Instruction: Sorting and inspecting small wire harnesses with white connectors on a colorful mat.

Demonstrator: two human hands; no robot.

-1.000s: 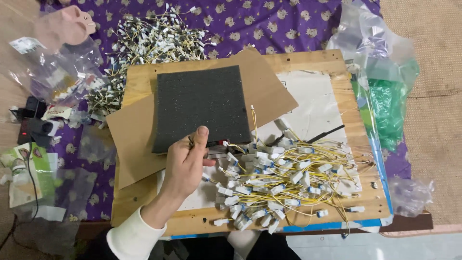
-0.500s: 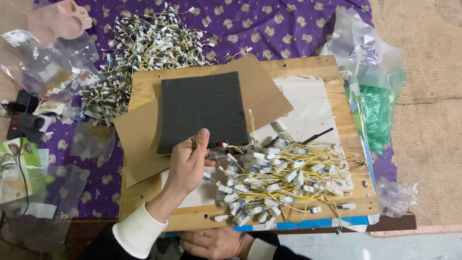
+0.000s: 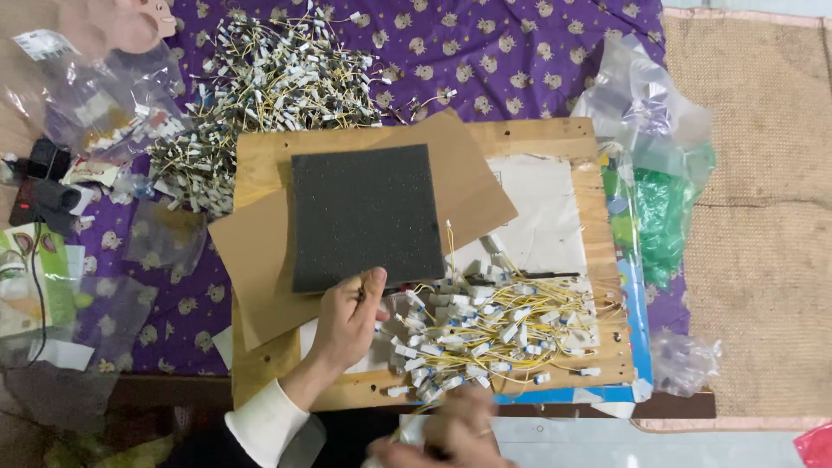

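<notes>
**Wire pile on the board, both hands at the near edge**

Left hand (image 3: 347, 322) sits on the wooden board (image 3: 260, 156), right at the near edge of the dark foam square (image 3: 364, 215). Its fingers are curled in with the thumb up against the foam's edge, looks like it's pinching something small, but I honestly can't tell what, or if anything is in there at all. White cuff on that wrist.

Right hand (image 3: 459, 429) is down at the bottom of the shot, blurred, just below the near edge of the board. Can't tell if it's open or closed.

The pile of yellow wires (image 3: 494, 325) with little white plugs lies on the board just to the right of the left hand, spread over the near right part. One wire sticks up towards the foam's right side.

Foam lies on a brown cardboard sheet (image 3: 251, 260), which overhangs the board on the left. A second, bigger wire heap (image 3: 260, 95) is on the purple patterned cloth (image 3: 485, 52) beyond the board. Clear plastic bags (image 3: 650, 130) with something green are off to the right, more bags and a black adapter (image 3: 43, 178) to the left.
</notes>
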